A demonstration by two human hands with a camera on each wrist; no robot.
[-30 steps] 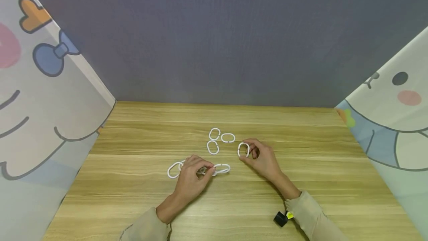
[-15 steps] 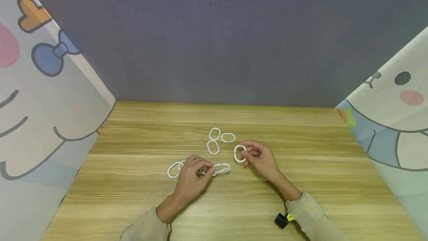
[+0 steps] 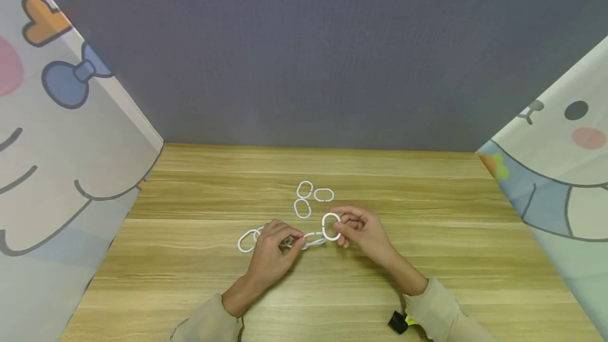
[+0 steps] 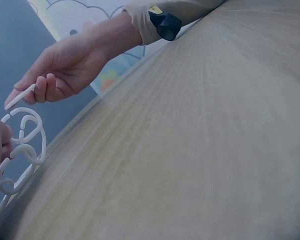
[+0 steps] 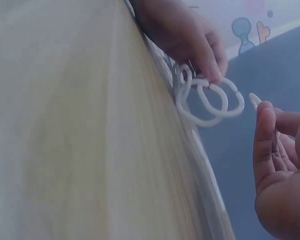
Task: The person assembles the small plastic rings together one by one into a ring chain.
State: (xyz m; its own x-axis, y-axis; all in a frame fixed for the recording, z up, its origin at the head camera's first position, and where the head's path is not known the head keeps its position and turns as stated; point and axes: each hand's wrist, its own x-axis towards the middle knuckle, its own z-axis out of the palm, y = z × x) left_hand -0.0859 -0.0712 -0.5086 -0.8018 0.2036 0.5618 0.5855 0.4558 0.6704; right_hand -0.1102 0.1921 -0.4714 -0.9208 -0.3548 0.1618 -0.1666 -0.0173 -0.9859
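My left hand [image 3: 273, 249] pinches a white plastic chain link [image 3: 313, 243] between thumb and forefinger. It belongs to a chain of several joined oval links, and another chain link [image 3: 246, 241] of it lies on the table left of the hand. The palm covers the chain's middle. In the right wrist view, linked rings [image 5: 210, 102] hang below the left fingertips. My right hand [image 3: 368, 234] pinches a single white link [image 3: 331, 227] by its right side, held up on edge. In the head view this link overlaps the chain's right end; the right wrist view shows a small gap between them.
Beyond the hands, three loose white links lie on the wooden table [image 3: 190, 183]: an upper link [image 3: 298, 189], a lower link [image 3: 295, 210] and a right-hand link [image 3: 324, 189]. A black device [image 3: 398, 322] is at the right wrist. A grey panel [image 3: 313, 57] stands behind.
The right hand has brought its link left and toward me, up to the chain's right end, and its grip has shifted to the link's side. My left hand has stayed still.
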